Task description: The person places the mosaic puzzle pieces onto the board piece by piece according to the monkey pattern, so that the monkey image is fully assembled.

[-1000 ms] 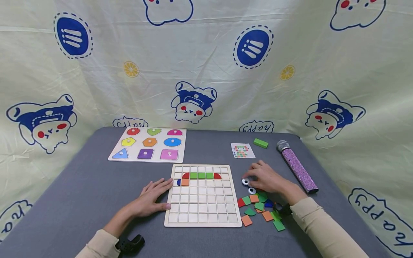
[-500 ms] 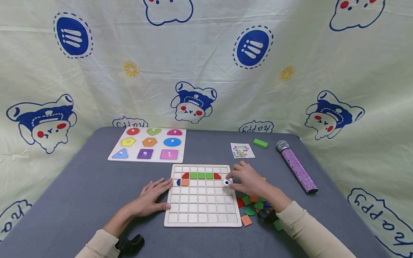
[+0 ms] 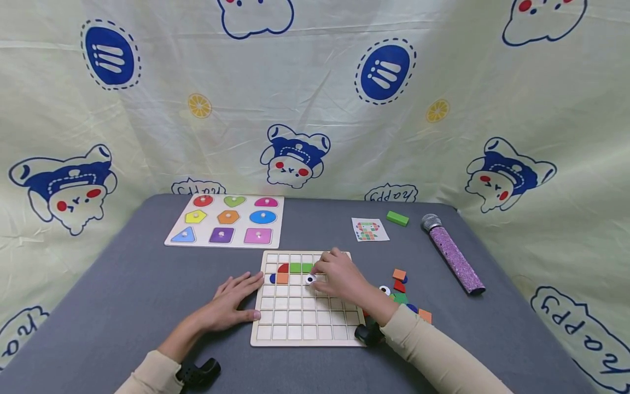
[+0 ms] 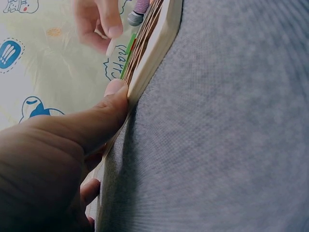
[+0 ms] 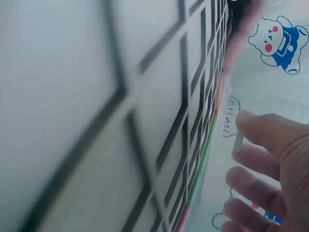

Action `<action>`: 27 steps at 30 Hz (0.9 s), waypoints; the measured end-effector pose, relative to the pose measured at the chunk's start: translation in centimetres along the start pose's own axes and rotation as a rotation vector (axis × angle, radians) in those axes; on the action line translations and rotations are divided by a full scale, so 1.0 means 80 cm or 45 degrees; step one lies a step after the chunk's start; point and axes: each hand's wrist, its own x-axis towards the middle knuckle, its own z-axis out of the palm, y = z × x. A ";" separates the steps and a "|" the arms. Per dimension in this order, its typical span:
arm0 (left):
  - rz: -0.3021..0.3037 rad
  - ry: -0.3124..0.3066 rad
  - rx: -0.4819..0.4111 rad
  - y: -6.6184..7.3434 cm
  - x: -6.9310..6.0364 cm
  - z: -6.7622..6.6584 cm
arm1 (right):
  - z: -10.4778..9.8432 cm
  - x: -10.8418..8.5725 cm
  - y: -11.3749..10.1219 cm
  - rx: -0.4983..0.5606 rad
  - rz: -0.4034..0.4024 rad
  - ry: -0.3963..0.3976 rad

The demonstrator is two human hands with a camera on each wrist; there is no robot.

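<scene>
My right hand point(image 3: 342, 279) pinches a round white eye tile point(image 3: 310, 279) between thumb and index finger, above the gridded wooden board point(image 3: 307, 332). In the right wrist view the tile point(image 5: 238, 142) is seen edge-on, apart from the grid. My left hand point(image 3: 230, 302) rests along the board's left edge, fingers extended, its thumb point(image 4: 116, 89) touching the rim. Set in the grid are a red rounded tile point(image 3: 283, 268), green squares point(image 3: 301, 268), an orange square point(image 3: 283, 278) and a blue rounded tile point(image 3: 273, 279). My right hand hides the row's right end.
Loose coloured tiles point(image 3: 401, 298) lie right of the board, partly behind my right forearm, with another eye tile point(image 3: 385, 290). Farther back are a pattern card point(image 3: 370, 230), a green block point(image 3: 397, 218) and a glittery microphone point(image 3: 455, 257). A shape puzzle point(image 3: 206, 230) lies back left.
My right hand has picked up one eye tile from beside the loose tiles and carried it left over the board. The left hand has stayed in place.
</scene>
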 end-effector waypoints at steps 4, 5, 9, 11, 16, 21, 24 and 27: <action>0.008 0.001 -0.004 -0.001 0.000 0.000 | 0.006 0.014 -0.011 -0.026 0.028 -0.033; 0.008 0.000 -0.004 -0.001 0.000 0.000 | 0.007 0.017 -0.013 -0.030 0.040 -0.046; 0.005 -0.004 -0.003 -0.001 0.001 -0.001 | 0.010 0.027 -0.019 -0.035 0.083 -0.103; 0.005 -0.004 -0.004 -0.001 0.000 -0.001 | 0.011 0.031 -0.021 -0.036 0.101 -0.137; 0.009 0.003 -0.003 -0.002 0.000 0.000 | 0.014 0.038 -0.025 -0.027 0.131 -0.202; 0.000 0.006 -0.001 -0.002 0.000 0.001 | 0.016 0.042 -0.027 -0.030 0.135 -0.212; 0.000 0.010 -0.002 -0.002 0.000 0.001 | 0.017 0.043 -0.028 -0.029 0.143 -0.230; 0.004 0.011 -0.002 -0.002 0.000 0.002 | 0.017 0.044 -0.029 -0.035 0.147 -0.253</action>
